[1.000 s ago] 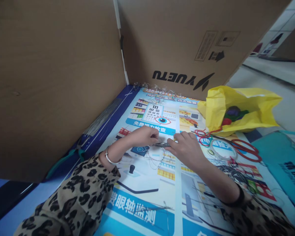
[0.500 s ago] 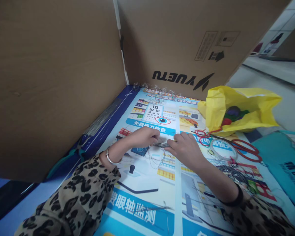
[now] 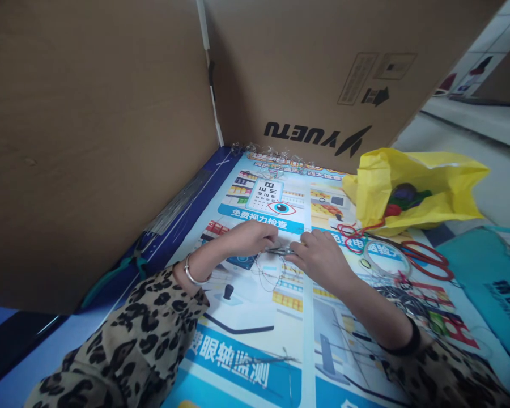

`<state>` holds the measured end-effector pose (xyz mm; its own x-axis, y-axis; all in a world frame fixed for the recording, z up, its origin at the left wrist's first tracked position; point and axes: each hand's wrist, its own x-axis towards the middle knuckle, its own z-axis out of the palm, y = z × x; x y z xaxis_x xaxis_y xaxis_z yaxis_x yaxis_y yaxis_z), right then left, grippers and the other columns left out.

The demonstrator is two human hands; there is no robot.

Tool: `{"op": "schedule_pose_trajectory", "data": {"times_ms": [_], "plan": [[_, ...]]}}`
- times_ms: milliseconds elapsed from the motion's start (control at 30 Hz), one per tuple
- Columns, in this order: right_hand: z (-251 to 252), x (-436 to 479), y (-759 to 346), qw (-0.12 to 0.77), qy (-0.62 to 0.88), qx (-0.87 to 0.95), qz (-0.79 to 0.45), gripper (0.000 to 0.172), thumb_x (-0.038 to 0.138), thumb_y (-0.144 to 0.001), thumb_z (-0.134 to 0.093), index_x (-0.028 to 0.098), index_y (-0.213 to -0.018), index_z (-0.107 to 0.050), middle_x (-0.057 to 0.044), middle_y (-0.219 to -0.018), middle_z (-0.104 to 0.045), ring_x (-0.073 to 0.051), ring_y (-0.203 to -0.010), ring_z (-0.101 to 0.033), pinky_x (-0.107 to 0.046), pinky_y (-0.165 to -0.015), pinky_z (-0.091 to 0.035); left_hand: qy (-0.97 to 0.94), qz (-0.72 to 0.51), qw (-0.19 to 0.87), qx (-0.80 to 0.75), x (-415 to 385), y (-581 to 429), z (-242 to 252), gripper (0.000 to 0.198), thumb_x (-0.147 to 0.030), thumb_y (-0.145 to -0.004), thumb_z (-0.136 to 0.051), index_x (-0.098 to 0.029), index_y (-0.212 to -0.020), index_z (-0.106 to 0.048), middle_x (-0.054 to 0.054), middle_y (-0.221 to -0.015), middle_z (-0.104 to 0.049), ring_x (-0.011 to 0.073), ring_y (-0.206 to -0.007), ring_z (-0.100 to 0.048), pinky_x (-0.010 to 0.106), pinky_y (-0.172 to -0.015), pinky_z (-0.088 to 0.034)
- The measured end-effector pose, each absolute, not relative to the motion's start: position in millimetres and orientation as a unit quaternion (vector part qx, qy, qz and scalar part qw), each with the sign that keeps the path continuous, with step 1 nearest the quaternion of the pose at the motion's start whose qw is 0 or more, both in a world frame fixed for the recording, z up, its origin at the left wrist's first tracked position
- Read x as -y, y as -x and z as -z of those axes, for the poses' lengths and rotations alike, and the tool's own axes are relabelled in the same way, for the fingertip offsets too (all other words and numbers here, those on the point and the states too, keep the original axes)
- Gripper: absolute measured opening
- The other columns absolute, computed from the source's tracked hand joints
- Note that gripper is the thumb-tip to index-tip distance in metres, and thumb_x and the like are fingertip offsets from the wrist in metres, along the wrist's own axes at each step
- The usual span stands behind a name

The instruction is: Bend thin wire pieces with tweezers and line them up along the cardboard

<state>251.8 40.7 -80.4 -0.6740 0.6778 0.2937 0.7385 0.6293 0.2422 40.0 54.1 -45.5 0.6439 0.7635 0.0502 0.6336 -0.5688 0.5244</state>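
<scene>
My right hand [image 3: 323,258] is closed round a small pair of metal pliers [image 3: 281,251], whose jaws point left. Opposite it, my left hand [image 3: 255,237] has its fingers pinched together at the tips of the jaws, on thin wire. Loops of this thin wire [image 3: 260,277] hang below the pliers, over the printed sheet [image 3: 242,309]. The exact spot where jaws, wire and left fingertips meet is too small and partly covered to make out.
Cardboard walls [image 3: 323,68] stand behind and at left. Teal-handled pliers [image 3: 110,277] and straight wires [image 3: 181,201] lie along the left side. Tangled wire pieces [image 3: 280,161] sit at the back. Rightward are a yellow bag [image 3: 374,187], red coils [image 3: 427,260], dark wire [image 3: 403,300] and a teal packet [image 3: 484,272].
Both hands stay almost in place, shifting only very slightly; the pliers show a little more plainly between them. Nothing has been let go or picked up.
</scene>
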Motion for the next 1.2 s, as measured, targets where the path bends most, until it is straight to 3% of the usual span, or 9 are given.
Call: {"op": "schedule_pose_trajectory", "data": {"times_ms": [1200], "plan": [[77.5, -42.2, -252.7, 0.075, 0.393, 0.903, 0.156, 0.035, 0.049, -0.084, -0.043, 0.021, -0.081, -0.065, -0.006, -0.073, -0.054, -0.018, -0.074, -0.041, -0.031, -0.065, -0.019, -0.894, -0.118, 0.232, -0.365, -53.0, -38.3, 47.2, 0.013, -0.012, -0.077, -0.043, -0.017, -0.072, -0.054, -0.002, -0.070, -0.057, 0.0096, -0.064, -0.048, 0.019, -0.059, -0.032]]}}
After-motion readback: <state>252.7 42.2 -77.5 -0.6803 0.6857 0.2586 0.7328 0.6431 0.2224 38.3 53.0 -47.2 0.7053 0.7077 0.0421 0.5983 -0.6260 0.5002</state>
